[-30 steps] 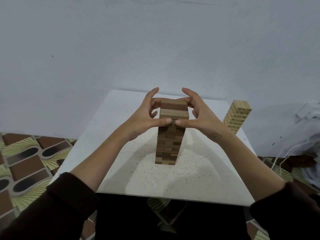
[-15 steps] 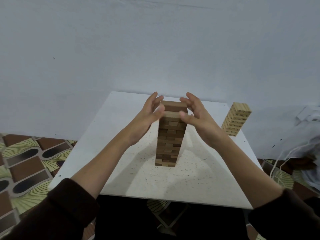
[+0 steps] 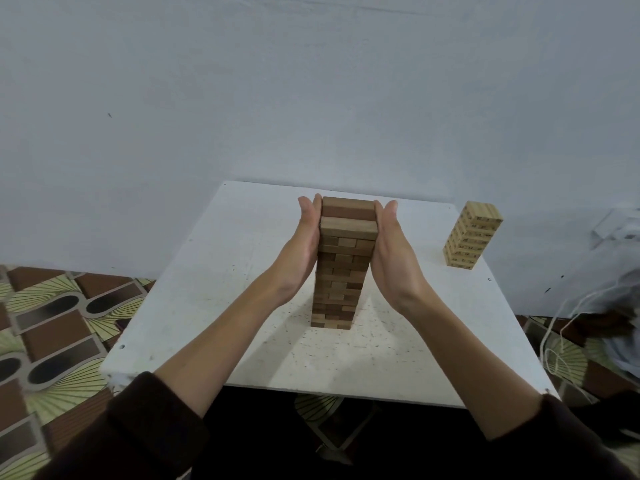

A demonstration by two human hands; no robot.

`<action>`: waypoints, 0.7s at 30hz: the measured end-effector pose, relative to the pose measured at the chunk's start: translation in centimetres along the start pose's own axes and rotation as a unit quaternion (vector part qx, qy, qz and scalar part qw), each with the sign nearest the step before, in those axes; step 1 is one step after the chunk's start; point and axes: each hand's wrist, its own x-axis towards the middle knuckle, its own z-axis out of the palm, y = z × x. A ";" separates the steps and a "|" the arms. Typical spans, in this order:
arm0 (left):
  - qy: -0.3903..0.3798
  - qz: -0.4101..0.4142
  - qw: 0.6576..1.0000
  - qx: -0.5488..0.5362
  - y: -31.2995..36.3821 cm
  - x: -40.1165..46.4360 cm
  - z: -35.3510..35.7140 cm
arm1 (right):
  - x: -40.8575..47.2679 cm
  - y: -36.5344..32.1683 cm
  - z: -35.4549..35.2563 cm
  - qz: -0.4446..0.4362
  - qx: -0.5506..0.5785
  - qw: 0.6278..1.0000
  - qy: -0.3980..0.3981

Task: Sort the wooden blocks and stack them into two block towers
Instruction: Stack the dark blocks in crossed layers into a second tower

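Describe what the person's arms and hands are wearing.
Both forearms are bare. Dark, near-black long sleeves are pushed up towards the elbows, bunched on the left arm and right arm. The left hand and right hand show no gloves, rings or watch.

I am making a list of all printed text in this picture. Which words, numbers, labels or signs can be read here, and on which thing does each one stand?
Pale block tower: small dark marks on the block sides, too small and blurred to read.
Dark block tower, pressed between the flat left hand and right hand: no text visible.
White table: only specks, no text.
Nothing readable anywhere.
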 end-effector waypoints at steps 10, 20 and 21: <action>-0.021 0.029 0.998 0.057 -0.7 0.2 -1.7 | 0.2 -0.1 -1.8 -0.005 -0.072 0.997 -0.019; -0.004 0.042 0.992 0.122 -0.6 0.5 -3.1 | 1.2 0.0 -3.6 -0.021 -0.134 0.990 -0.036; 0.001 0.044 0.992 0.119 -0.5 0.5 -3.1 | 1.2 0.0 -3.6 -0.023 -0.133 0.990 -0.035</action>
